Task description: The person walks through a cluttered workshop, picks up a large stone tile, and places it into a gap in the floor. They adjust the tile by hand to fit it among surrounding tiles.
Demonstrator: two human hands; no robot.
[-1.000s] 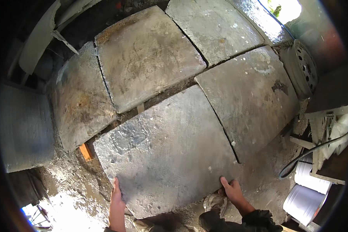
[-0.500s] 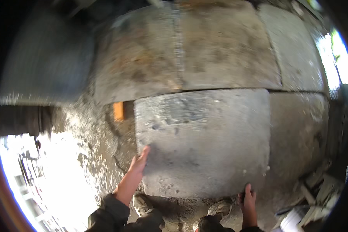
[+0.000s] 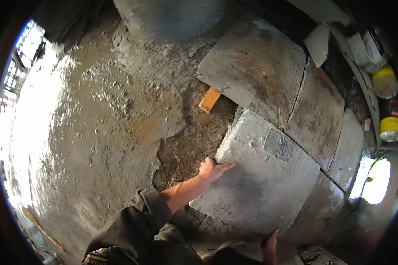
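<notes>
A pale grey, rough concrete slab (image 3: 265, 185) lies tilted across the picture in front of me, with a darker crusted patch near its far edge. My left hand (image 3: 214, 170) grips its left edge, thumb laid over the top face and fingers curled at the side. At the near right edge of the slab is my right hand (image 3: 269, 247), thumb up against the rim; its other fingers are mostly hidden. Beyond the slab's far left corner, an orange-brown wooden block (image 3: 209, 100) sticks out from beneath another stained slab (image 3: 261, 66).
More slabs (image 3: 318, 115) lie edge to edge at the far right. Rough, broken ground (image 3: 115, 132) spreads to my left, brightly lit at its edge. Yellow-banded containers (image 3: 390, 128) stand at the right rim. A blurred grey object (image 3: 172, 17) is at the top.
The view has swung left, so the slabs now appear slanted and further right. Both hands stay at the same slab, the left one on its left edge.
</notes>
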